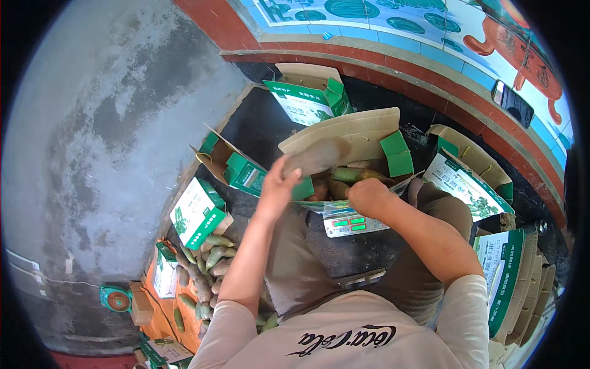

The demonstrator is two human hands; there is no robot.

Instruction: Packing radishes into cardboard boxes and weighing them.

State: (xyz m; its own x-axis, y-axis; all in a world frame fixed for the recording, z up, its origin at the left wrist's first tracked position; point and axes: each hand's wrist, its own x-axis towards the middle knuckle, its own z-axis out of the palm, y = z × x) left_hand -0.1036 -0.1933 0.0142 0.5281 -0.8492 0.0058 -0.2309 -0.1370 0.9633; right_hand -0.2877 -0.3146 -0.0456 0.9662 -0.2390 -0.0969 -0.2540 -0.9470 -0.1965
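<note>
In front of me an open green-and-white carton [393, 154] with raised brown flaps holds several long radishes [347, 174], some green, some brown with soil. My left hand [278, 183] is closed around a brown, soil-covered radish [316, 157], blurred by motion, above the carton's left side. My right hand [370, 195] is closed at the carton's near rim, beside the radishes inside. Its fingertips are hidden, so what it grips does not show. Below the near rim, a scale [350, 225] with lit green displays stands between my knees.
Open cartons stand behind [301, 101], left [236, 166] and right [467, 178]. A closed-looking carton [198, 212] lies left. Loose radishes [206, 277] are heaped lower left. Flattened cartons [510, 283] lean at right. A phone [515, 104] lies by the tiled wall.
</note>
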